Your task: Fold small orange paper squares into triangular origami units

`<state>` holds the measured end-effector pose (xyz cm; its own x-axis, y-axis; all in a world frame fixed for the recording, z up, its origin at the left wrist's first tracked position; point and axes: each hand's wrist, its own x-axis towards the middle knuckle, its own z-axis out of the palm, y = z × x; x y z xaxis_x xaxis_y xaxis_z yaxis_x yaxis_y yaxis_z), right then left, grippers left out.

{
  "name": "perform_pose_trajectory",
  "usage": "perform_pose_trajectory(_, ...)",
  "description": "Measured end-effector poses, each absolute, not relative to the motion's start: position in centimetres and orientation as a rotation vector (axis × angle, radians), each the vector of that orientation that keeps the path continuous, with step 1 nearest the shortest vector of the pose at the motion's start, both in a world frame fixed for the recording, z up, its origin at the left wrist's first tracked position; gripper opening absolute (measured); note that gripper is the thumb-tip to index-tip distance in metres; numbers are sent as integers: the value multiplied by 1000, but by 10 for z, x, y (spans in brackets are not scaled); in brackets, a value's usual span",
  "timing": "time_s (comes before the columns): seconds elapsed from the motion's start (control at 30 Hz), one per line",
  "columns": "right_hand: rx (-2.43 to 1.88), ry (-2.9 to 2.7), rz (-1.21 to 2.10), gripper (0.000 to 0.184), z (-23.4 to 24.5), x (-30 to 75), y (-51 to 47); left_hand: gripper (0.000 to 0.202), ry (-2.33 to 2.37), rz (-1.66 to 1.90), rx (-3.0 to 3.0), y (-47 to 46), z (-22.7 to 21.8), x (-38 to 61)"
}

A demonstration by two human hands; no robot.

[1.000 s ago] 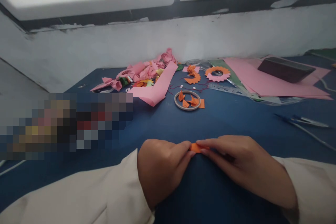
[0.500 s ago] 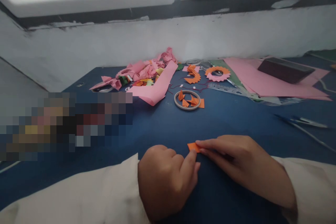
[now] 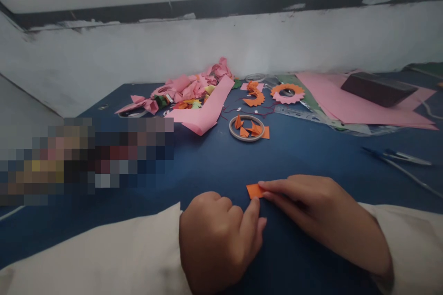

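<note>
A small folded piece of orange paper [image 3: 254, 191] lies on the blue table in front of me. My right hand [image 3: 320, 209] pinches its right end between thumb and fingers. From the left, my left hand [image 3: 221, 235] is closed, knuckles up, with one fingertip pressed on the paper's near edge. The thumb of that hand sits lower, apart from the paper. Beyond both hands, a roll of tape [image 3: 232, 134] lies flat, with several folded orange paper pieces [image 3: 255, 129] inside its ring and an orange piece at its right side.
Crumpled pink paper [image 3: 188, 88] and a curled pink strip [image 3: 207, 115] lie at the back left. Behind the tape are an orange chain [image 3: 256, 94] and an orange-pink paper ring [image 3: 287, 94]. To the right are a ruler [image 3: 304, 116], pink sheets [image 3: 363, 110], a dark block [image 3: 379, 88] and a pen [image 3: 408, 156].
The view has tilted slightly downward. Both hands stay at the orange paper, and the left fingertip has shifted only slightly along its near edge.
</note>
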<state>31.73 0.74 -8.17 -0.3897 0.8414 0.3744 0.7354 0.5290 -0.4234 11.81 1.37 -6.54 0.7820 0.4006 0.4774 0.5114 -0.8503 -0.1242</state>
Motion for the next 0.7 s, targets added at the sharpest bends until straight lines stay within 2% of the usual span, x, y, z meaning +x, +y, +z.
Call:
perform_pose_trajectory(0.57,-1251,-2260,272,24,-79,320,9,29,-705,-362,-2635,8,-61,122)
perform_pose_trajectory(0.7,-1211,-2271,250,23,-80,321,11,27,-737,-433,-2638,11,-63,120)
